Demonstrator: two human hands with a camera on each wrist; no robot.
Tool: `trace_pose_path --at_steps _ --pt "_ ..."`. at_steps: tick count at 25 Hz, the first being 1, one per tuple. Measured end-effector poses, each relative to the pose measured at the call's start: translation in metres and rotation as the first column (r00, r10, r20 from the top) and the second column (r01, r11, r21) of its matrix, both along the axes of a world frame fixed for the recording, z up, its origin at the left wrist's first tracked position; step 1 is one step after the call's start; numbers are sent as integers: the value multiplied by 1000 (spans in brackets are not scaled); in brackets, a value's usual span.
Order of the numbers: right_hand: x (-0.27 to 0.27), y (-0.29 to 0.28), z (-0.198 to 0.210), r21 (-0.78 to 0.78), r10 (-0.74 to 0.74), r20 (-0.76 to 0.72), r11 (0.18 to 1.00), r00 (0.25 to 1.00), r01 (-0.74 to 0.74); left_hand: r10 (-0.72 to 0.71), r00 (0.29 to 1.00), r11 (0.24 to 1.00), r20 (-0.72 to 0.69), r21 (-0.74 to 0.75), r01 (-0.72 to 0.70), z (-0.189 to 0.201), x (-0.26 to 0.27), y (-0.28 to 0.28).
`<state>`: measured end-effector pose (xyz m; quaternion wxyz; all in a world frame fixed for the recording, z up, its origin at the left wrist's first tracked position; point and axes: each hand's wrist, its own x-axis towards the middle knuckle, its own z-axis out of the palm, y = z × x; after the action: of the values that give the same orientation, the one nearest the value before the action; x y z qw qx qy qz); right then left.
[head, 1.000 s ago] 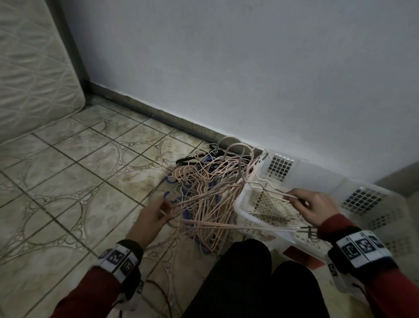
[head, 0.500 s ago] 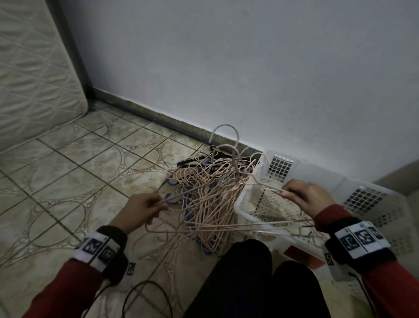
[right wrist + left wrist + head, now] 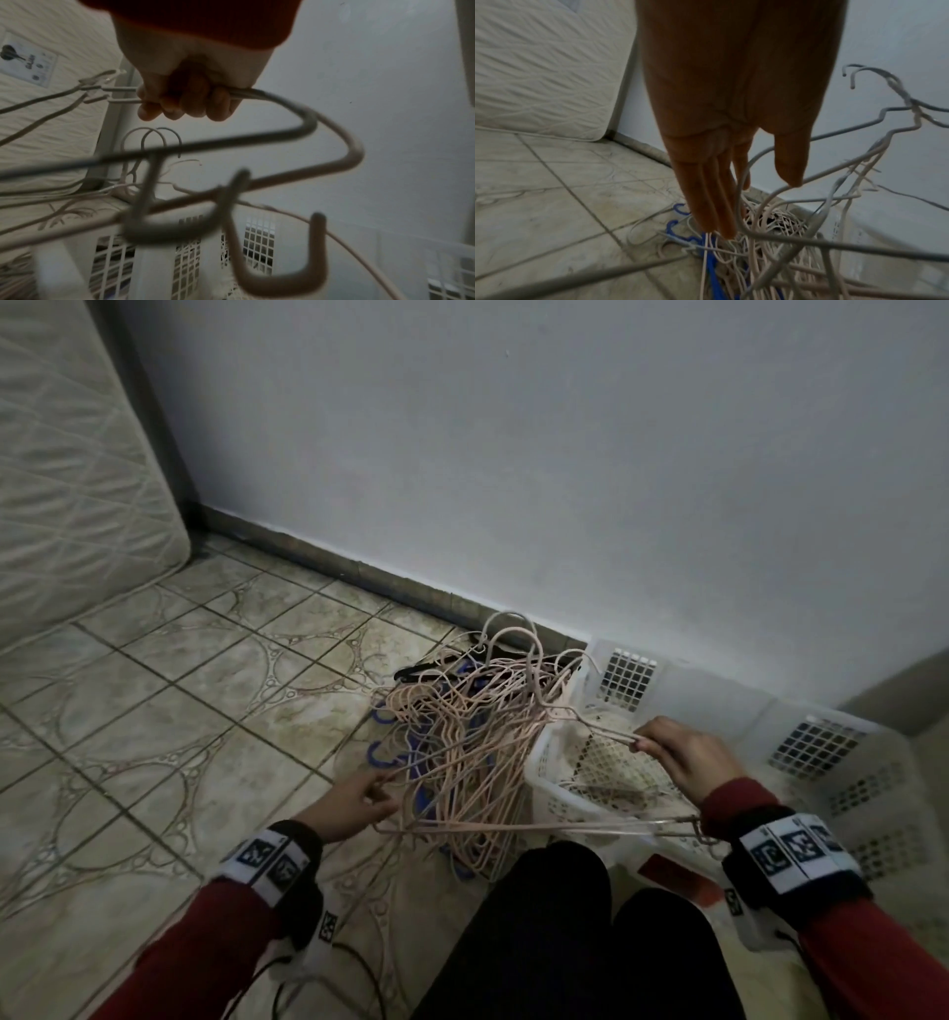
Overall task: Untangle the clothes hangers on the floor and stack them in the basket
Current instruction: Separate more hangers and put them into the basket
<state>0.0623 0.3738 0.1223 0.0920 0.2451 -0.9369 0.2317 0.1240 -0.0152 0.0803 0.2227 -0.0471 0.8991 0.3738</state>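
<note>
A tangle of pink wire hangers (image 3: 462,737) lies on the tiled floor against the white basket (image 3: 821,726), with blue hangers (image 3: 382,752) under it. My left hand (image 3: 375,793) reaches into the tangle's left side. In the left wrist view its fingers (image 3: 713,213) are straight and its thumb stands apart, with a wire loop passing between them, not gripped. My right hand (image 3: 667,752) is over the basket, fingers curled round the shoulder wires of pink hangers (image 3: 354,154). Their long bottom bars (image 3: 539,827) stretch across to the pile.
A mattress (image 3: 77,480) leans at the left and a grey wall (image 3: 565,480) runs behind pile and basket. My knees in black trousers (image 3: 554,916) are just in front of the pile. A black cable (image 3: 359,963) lies by my left arm. Bare tiles (image 3: 179,711) spread to the left.
My left hand has come back right to the tangle and its fingers have straightened off the wire they held. The right hand stays over the basket, still gripping its hangers.
</note>
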Motion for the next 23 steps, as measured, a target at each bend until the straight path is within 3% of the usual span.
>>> trace_pose_path --at_steps 3,9,12,18,21,23 --pt "3 0 -8 60 -44 -17 997 999 45 112 973 992 200 39 -122 -19 -8 6" --pt "9 -3 -9 141 -3 -181 990 984 29 203 930 968 307 82 -238 -43 -10 12" --pt "6 -3 -13 163 -27 -153 985 988 52 250 948 952 197 129 -277 -37 -2 10" --pt "-1 5 -15 83 -191 111 980 975 182 197 968 957 -156 245 -155 5 18 -2" --pt "-1 3 -16 53 -237 179 971 955 232 250 945 919 -211 360 -163 31 17 -6" --pt "0 -1 -19 70 -224 217 974 950 214 255 950 926 -180 330 -186 34 16 -9"
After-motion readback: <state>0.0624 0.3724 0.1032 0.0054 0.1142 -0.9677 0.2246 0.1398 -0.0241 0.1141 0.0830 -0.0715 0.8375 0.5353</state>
